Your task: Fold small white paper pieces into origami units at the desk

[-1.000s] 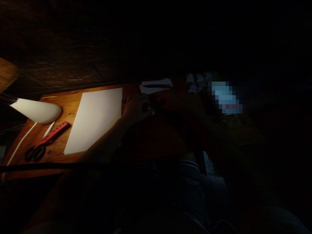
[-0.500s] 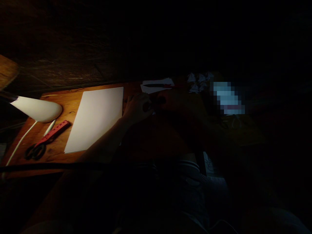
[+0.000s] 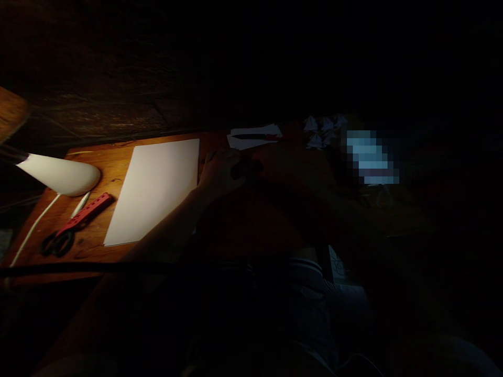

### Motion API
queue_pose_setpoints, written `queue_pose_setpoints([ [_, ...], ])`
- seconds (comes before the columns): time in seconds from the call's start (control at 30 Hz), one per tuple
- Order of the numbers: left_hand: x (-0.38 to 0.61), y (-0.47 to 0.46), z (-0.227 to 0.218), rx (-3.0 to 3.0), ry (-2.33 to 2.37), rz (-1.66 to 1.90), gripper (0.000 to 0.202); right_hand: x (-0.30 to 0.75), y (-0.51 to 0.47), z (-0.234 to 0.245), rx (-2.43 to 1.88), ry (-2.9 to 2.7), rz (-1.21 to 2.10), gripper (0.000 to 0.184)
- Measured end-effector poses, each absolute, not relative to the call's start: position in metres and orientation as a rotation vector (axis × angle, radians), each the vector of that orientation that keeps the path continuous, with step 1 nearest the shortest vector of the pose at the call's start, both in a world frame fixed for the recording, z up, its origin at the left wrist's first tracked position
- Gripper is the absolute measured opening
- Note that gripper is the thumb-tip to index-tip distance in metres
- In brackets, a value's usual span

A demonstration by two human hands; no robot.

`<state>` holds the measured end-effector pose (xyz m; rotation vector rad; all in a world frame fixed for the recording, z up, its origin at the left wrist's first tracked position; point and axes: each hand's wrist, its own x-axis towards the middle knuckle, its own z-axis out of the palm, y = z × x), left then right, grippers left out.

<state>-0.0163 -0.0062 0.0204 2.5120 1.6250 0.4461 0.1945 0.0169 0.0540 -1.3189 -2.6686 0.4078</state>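
Head view: left hand (image 3: pixel 222 173) resting on counter (image 3: pixel 98 162) at frame centre, fingers curling inward, meeting right hand (image 3: pixel 269 162) in shadow. Cannot tell what either is pinching. White sheet (image 3: pixel 157 188) lying flat just left of left hand, catching lamp (image 3: pixel 58 177) glow, staying within reach. Scissors (image 3: pixel 57 243) lying lower left. No container showing.

narrow bare strip of worktop (image 3: pixel 113 159) ran btwn the lamp head (image 3: pixel 58 177) and the white sheet (image 3: pixel 157 188). red ruler (image 3: pixel 89 208), scissors (image 3: pixel 57 243) & pen (image 3: pixel 80 205) cluttered the near-left corner, w/ the lamp cable (image 3: pixel 33 228) beside them. left hand (image 3: pixel 222 173) sat just right of the sheet's edge, touching or nearly. behind it paper scraps (image 3: pixel 255 137); folded bits (image 3: pixel 324 131) further right. rest too dark to judge.
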Motion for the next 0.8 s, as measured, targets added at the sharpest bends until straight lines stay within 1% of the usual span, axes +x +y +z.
queue_pose_setpoints([
  [0.23, -0.0160, -0.0056, 0.0191, 2.516, 1.625, 0.434, 0.045, 0.1946, 0.0165, 0.0529, -1.184, -2.701, 0.373, 0.022],
  [0.6, -0.0123, -0.0097, 0.0226, 2.526, 1.635, 0.421, 0.049, 0.1998, 0.0186, 0.0560, -1.230, -2.720, 0.381, 0.016],
  [0.67, -0.0122, -0.0098, 0.0234, 2.536, 1.632, 0.416, 0.047, 0.1996, 0.0180, 0.0563, -1.226, -2.719, 0.390, 0.015],
  [0.8, -0.0125, -0.0094, 0.0262, 2.570, 1.629, 0.326, 0.037, 0.1986, 0.0184, 0.0536, -1.200, -2.712, 0.412, 0.017],
])
